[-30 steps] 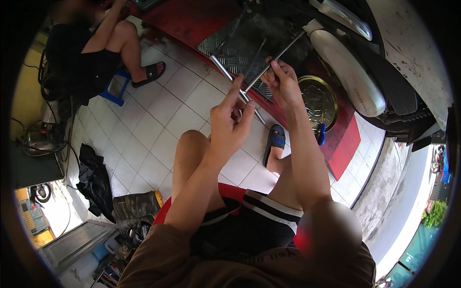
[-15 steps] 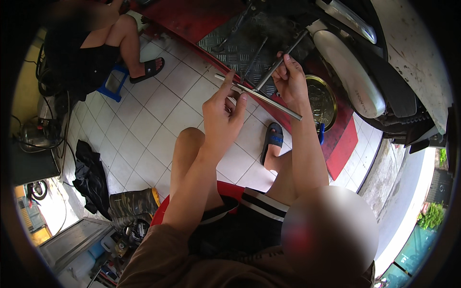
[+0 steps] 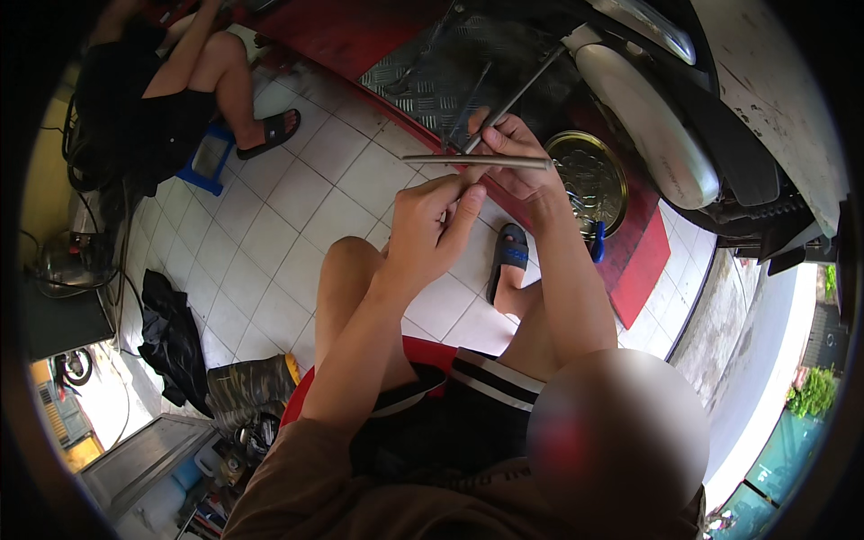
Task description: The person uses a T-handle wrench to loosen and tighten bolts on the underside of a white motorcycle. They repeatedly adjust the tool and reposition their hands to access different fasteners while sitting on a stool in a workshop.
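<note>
T-handle wrench [image 3: 468,160] is held out front, its shaft [image 3: 531,85] angled forward-right toward the long silver cover [image 3: 643,135]. The shaft is pinched by the right hand [image 3: 525,182], nearer the cover; the crossbar is met by the curled left hand [image 3: 430,216], whose grip cannot be determined.

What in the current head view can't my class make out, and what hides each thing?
All in the head view:
T-shaped metal tool: its far end is lost among the motorcycle's dark parts.
Left hand: some fingers are curled out of sight behind the hand itself.
Round tray: the right hand and wrist cover part; its contents are too small to identify.
Seated person: head lost at the dark upper rim.
</note>
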Demonstrator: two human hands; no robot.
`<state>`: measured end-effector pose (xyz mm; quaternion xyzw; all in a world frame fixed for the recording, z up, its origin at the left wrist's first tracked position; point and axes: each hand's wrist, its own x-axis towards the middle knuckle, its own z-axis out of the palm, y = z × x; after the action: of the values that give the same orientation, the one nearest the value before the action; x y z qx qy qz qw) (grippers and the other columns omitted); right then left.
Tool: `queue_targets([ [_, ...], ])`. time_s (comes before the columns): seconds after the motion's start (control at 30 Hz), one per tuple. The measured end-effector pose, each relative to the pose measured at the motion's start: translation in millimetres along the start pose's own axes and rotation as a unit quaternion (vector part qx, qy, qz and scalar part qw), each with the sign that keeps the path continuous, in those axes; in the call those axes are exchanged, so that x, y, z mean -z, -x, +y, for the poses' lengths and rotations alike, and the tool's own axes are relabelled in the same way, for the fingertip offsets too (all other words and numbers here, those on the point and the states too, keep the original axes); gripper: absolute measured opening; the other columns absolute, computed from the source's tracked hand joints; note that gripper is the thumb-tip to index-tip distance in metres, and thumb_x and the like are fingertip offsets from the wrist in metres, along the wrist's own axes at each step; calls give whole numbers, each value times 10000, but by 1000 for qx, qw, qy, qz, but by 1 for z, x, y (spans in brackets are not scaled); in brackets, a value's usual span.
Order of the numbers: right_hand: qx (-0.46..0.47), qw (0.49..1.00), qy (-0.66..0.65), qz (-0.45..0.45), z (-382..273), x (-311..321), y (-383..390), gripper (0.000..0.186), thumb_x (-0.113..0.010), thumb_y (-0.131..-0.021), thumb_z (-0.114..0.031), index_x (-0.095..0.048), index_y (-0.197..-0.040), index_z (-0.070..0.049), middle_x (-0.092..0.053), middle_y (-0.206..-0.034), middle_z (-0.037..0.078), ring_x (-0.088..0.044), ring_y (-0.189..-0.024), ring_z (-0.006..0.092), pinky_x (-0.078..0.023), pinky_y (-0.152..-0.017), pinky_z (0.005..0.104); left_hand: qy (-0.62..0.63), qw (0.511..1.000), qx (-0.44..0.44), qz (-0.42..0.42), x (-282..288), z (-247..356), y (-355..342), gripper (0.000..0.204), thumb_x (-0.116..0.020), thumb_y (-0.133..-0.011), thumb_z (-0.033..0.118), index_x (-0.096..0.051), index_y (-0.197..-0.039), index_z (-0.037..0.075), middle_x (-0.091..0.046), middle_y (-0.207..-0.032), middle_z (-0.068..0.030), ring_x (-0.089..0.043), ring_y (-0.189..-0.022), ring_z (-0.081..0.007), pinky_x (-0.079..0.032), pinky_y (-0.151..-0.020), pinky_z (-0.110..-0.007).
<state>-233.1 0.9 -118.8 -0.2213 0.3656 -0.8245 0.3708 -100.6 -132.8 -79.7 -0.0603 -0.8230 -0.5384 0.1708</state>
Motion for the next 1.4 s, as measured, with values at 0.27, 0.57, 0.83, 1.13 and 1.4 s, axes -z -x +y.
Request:
queue_targets([
  [0.27,24,999,-10,38,-1,2,-3,229,-628,-899,-214,-588,-936,9,-494,-610,8,-393,-523,75,-337,-546,226,140,965,216,50,1,3,9,395,-487,-955,251,-598,-1170,-61,-508,-600,-19,-437,-537,-63,-326,-508,-208],
  [0.57,46,996,0,75,-1,-3,-3,254,-596,-919,-233,-532,-926,12,-428,-536,-21,-348,-484,62,-295,-526,230,221,947,222,64,-1,17,7,469,-538,-920,155,-455,-1332,-53,-500,-583,0,-468,-531,-62,-333,-496,-205],
  [0.83,71,992,-14,103,1,-2,-2,237,-599,-919,-222,-539,-905,7,-421,-535,-15,-326,-485,73,-288,-525,244,202,958,190,64,-2,18,6,493,-563,-902,104,-428,-1346,-65,-475,-565,13,-465,-529,-56,-373,-529,-207],
  [1.13,86,991,-10,106,-2,-4,-1,244,-604,-917,-232,-537,-892,0,-426,-548,-26,-324,-490,67,-283,-529,244,249,943,197,95,1,19,6,479,-545,-923,123,-426,-1342,-76,-465,-564,11,-434,-511,-58,-332,-492,-208],
  [1.4,100,988,-16,115,-1,-1,-1,233,-582,-931,-220,-539,-920,9,-431,-557,-16,-344,-501,72,-280,-531,237,259,942,201,71,0,30,8,506,-518,-948,196,-405,-1343,-100,-430,-585,24,-430,-533,-60,-336,-496,-212],
])
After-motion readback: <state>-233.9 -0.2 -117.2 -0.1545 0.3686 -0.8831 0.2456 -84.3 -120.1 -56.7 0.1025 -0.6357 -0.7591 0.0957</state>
